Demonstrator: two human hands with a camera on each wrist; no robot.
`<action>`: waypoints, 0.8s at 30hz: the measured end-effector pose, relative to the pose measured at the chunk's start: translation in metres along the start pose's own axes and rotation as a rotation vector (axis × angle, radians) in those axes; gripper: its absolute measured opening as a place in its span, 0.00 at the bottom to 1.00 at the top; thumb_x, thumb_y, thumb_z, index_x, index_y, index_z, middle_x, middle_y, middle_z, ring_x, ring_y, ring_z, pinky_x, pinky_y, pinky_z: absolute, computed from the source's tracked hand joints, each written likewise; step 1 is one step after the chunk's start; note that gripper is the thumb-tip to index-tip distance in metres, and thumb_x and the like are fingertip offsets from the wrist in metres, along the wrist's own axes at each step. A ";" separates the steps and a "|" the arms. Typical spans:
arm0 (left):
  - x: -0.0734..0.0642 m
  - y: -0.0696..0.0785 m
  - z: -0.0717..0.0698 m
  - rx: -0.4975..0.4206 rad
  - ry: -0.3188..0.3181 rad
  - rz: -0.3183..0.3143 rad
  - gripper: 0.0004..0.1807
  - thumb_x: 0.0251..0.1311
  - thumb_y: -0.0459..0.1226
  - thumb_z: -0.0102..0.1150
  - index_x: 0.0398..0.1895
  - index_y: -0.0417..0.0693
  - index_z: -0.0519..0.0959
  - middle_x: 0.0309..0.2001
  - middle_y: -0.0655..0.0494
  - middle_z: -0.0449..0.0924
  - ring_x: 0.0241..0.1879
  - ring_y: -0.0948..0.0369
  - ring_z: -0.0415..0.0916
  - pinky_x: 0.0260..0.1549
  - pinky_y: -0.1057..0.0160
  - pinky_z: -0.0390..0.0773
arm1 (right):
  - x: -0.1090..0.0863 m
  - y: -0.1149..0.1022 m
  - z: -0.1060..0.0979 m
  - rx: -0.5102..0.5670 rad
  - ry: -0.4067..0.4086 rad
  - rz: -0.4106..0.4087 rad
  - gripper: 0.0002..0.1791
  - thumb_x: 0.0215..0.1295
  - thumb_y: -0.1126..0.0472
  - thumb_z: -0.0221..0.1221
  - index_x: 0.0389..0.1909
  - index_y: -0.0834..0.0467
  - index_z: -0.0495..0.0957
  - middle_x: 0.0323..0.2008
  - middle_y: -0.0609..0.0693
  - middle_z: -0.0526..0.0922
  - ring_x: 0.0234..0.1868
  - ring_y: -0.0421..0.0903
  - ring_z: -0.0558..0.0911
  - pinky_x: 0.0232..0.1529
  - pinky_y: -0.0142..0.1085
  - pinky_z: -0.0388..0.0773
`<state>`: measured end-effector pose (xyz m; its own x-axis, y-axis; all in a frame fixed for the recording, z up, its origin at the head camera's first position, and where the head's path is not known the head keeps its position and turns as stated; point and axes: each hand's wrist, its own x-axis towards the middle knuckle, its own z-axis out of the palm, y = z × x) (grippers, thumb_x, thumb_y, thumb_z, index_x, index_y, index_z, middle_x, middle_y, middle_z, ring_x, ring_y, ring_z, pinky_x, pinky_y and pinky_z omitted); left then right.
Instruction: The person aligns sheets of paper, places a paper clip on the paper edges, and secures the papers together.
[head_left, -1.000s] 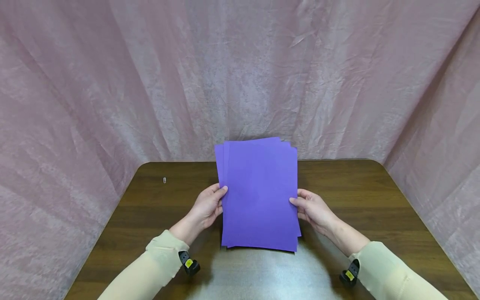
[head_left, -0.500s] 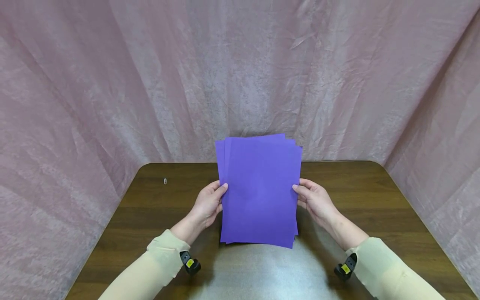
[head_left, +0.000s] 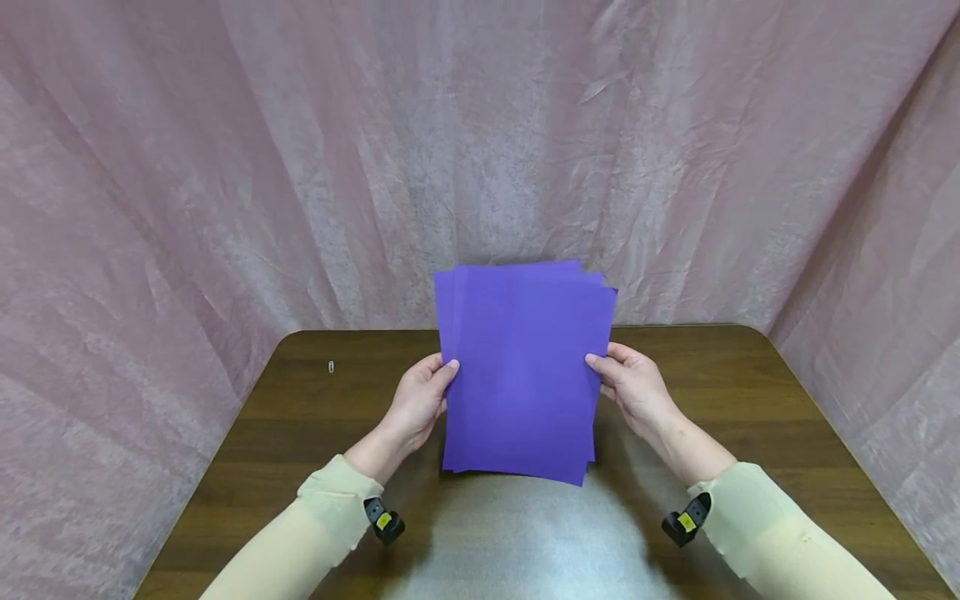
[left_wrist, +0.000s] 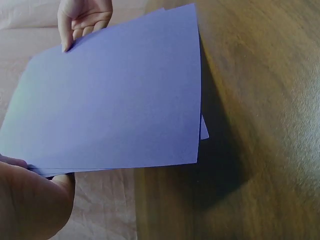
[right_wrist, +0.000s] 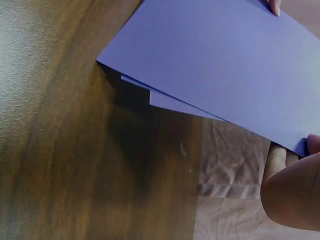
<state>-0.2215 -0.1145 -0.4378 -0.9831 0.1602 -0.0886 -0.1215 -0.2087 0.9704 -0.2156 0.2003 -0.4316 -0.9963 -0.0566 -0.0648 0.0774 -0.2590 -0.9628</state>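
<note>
"Purple sheets (head_left: 525, 375), several in a loose stack. Where exactly are they?"

"Lifted over the brown wooden table (head_left: 750, 383), between the two hands. Both wrist views show a dark shadow on the wood below the near edges."

"Which way does the stack point?"

"Its long axis runs from the person's side up and away, towards the pink curtain (head_left: 480, 150). The short edges are at top and bottom, and in the head view the top ones overlap the curtain."

"Is it squared up?"

"Hardly. The front sheet's top leans to the right, while a sheet behind it leans to the left, so the corners fan out at both ends."

"And the grip?"

"The left hand (head_left: 416, 400) pinches the left long edge, thumb on the front face. The right hand (head_left: 637, 387) pinches the opposite edge, thumb in front too; its wrist view shows fingers behind the paper."

"Anything else on the table?"

"Something small and pale, like a paper clip (head_left: 331, 367), well apart to the left, near the far edge. It's too small to make out properly."
</note>
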 end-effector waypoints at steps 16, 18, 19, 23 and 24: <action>0.014 0.013 0.004 0.082 0.053 0.193 0.09 0.73 0.34 0.58 0.50 0.37 0.78 0.35 0.54 0.86 0.36 0.60 0.82 0.37 0.64 0.80 | 0.002 -0.021 0.009 -0.049 0.073 -0.170 0.04 0.72 0.68 0.62 0.40 0.56 0.83 0.31 0.44 0.88 0.35 0.38 0.85 0.43 0.32 0.82; 0.015 0.015 0.004 0.110 0.058 0.218 0.10 0.73 0.35 0.59 0.50 0.36 0.78 0.35 0.52 0.86 0.36 0.60 0.81 0.38 0.64 0.79 | 0.003 -0.024 0.009 -0.074 0.092 -0.201 0.04 0.71 0.67 0.63 0.39 0.55 0.84 0.29 0.43 0.87 0.34 0.37 0.84 0.41 0.31 0.81; 0.015 0.016 0.005 0.116 0.060 0.230 0.10 0.74 0.35 0.59 0.51 0.36 0.78 0.36 0.51 0.86 0.37 0.59 0.81 0.39 0.64 0.79 | 0.003 -0.025 0.009 -0.085 0.098 -0.215 0.04 0.71 0.67 0.63 0.39 0.55 0.84 0.29 0.43 0.87 0.33 0.36 0.83 0.41 0.31 0.80; 0.017 0.019 0.007 0.127 0.061 0.268 0.12 0.74 0.35 0.58 0.53 0.35 0.78 0.41 0.46 0.86 0.40 0.58 0.82 0.44 0.63 0.80 | 0.003 -0.029 0.009 -0.106 0.098 -0.258 0.04 0.71 0.67 0.63 0.39 0.55 0.84 0.27 0.43 0.87 0.33 0.36 0.83 0.43 0.31 0.79; 0.018 0.020 0.008 0.122 0.058 0.277 0.12 0.74 0.35 0.58 0.53 0.35 0.78 0.43 0.44 0.86 0.42 0.57 0.83 0.46 0.61 0.80 | 0.004 -0.030 0.009 -0.113 0.098 -0.267 0.04 0.71 0.67 0.63 0.40 0.55 0.84 0.28 0.43 0.87 0.34 0.37 0.84 0.44 0.32 0.79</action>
<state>-0.2408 -0.1080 -0.4186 -0.9832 0.0568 0.1737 0.1661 -0.1191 0.9789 -0.2213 0.1993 -0.4004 -0.9801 0.0935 0.1751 -0.1872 -0.1428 -0.9719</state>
